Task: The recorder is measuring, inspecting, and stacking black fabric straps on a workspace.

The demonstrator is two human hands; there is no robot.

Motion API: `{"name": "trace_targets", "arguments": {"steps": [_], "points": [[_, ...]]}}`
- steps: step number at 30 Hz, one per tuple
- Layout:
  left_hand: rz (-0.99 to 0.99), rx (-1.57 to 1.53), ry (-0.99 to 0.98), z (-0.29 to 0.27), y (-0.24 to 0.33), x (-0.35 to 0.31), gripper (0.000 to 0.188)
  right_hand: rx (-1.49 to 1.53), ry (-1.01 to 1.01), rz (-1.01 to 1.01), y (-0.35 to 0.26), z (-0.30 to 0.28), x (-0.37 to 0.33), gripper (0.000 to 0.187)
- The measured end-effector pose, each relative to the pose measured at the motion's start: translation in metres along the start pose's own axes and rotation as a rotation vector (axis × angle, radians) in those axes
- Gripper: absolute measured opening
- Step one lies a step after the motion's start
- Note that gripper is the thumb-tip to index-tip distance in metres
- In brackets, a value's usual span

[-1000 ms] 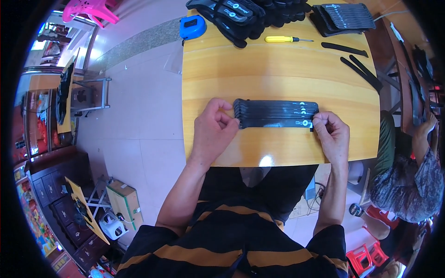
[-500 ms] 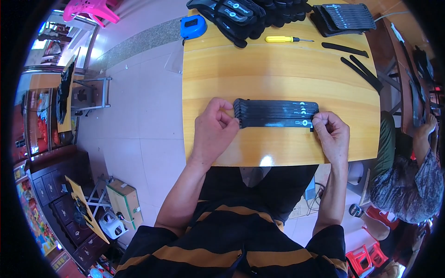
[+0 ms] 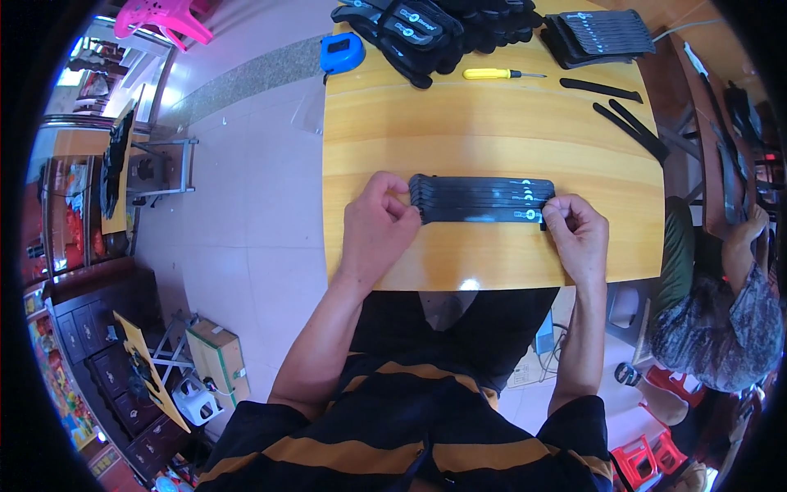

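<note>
A row of overlapping black straps with white printing lies flat near the table's front edge. My left hand is closed at their looped left end, thumb and forefinger pinching the near corner. At the other end, my right hand pinches the right tip of the nearest strap between thumb and fingers. The fingertips partly cover both ends of that strap.
On the wooden table lie a yellow screwdriver, loose black strips, a blue tape measure, a black strap pile and a fanned strap stack. Another person sits at the right.
The view has shifted slightly, so the table's things sit a little further left. Both hands stay at the ends of the straps, with hardly any movement against them.
</note>
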State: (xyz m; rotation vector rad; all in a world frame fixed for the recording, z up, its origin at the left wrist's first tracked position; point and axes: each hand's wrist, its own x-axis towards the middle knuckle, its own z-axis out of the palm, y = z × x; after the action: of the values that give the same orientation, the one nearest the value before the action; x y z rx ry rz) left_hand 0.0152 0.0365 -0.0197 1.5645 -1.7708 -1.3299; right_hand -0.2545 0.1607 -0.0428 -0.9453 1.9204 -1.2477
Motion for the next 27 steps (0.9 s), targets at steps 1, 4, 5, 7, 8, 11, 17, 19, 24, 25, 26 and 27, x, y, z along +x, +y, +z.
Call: {"name": "trace_targets", "arguments": {"steps": [1, 4, 5, 7, 8, 11, 17, 19, 24, 25, 26, 27], "points": [[0.017, 0.020, 0.010, 0.000, -0.001, 0.000, 0.026, -0.001, 0.001, -0.004, 0.001, 0.001, 0.000, 0.006], [0.055, 0.056, 0.021, 0.002, -0.003, 0.001, 0.024, -0.008, 0.020, -0.038, 0.002, 0.001, 0.001, 0.007], [0.070, 0.077, 0.024, 0.002, -0.004, 0.001, 0.022, -0.019, 0.026, -0.053, 0.001, 0.002, 0.001, 0.007], [0.079, 0.079, 0.031, 0.003, -0.005, 0.001, 0.022, -0.030, 0.034, -0.074, 0.000, 0.003, 0.001, 0.007], [0.084, 0.081, 0.035, 0.003, -0.007, 0.002, 0.022, -0.056, 0.037, -0.078, -0.001, 0.003, 0.001, 0.007], [0.101, 0.139, 0.043, 0.004, -0.012, 0.004, 0.024, -0.095, 0.047, -0.093, 0.000, 0.004, 0.001, 0.007], [0.102, 0.138, 0.056, 0.006, -0.011, 0.003, 0.025, -0.161, 0.085, -0.113, -0.003, 0.005, 0.000, 0.007], [0.091, 0.140, 0.058, 0.006, -0.009, 0.003, 0.024, -0.157, 0.092, -0.111, 0.000, 0.004, 0.000, 0.008], [0.089, 0.119, 0.065, 0.006, -0.010, 0.003, 0.024, -0.138, 0.069, -0.105, -0.002, 0.004, -0.001, 0.008], [0.096, 0.133, 0.067, 0.005, -0.008, 0.003, 0.024, -0.142, 0.070, -0.105, -0.005, 0.005, -0.001, 0.008], [0.103, 0.147, 0.070, 0.005, -0.007, 0.003, 0.025, -0.169, 0.074, -0.102, -0.008, 0.005, -0.002, 0.009], [0.104, 0.143, 0.069, 0.005, -0.008, 0.003, 0.025, -0.197, 0.078, -0.099, -0.010, 0.005, -0.002, 0.010]]}}
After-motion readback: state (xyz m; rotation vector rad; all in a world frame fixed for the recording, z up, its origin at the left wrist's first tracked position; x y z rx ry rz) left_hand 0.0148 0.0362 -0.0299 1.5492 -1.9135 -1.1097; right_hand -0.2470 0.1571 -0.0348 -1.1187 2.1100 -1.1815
